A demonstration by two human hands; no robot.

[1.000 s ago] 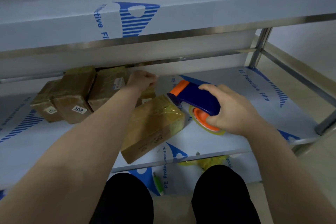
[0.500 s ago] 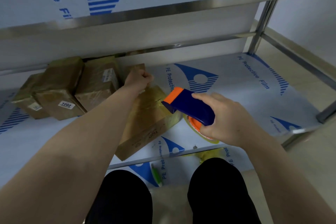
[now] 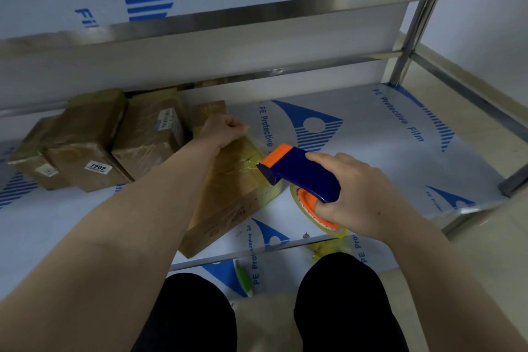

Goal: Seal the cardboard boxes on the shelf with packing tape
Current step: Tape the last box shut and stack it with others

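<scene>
A brown cardboard box [image 3: 228, 203] wrapped in clear tape lies at an angle on the middle shelf [image 3: 371, 151]. My left hand [image 3: 225, 128] sits at its far end with curled fingers, pinching a thin strip of tape. My right hand [image 3: 354, 194] grips a blue and orange tape dispenser [image 3: 297, 171] holding a yellowish tape roll [image 3: 308, 208]; its orange tip touches the box's right edge.
Three taped boxes stand at the back left, one labelled 7202 [image 3: 85, 157], another [image 3: 154, 134] beside it, a small one [image 3: 210, 111] behind my left hand. An upper shelf edge [image 3: 257, 11] overhangs. A green object [image 3: 243, 277] and yellow item [image 3: 325, 246] lie below.
The dispenser has come down and left until its tip meets the box's right edge. My left hand stays at the far end. The camera has moved closer and lower.
</scene>
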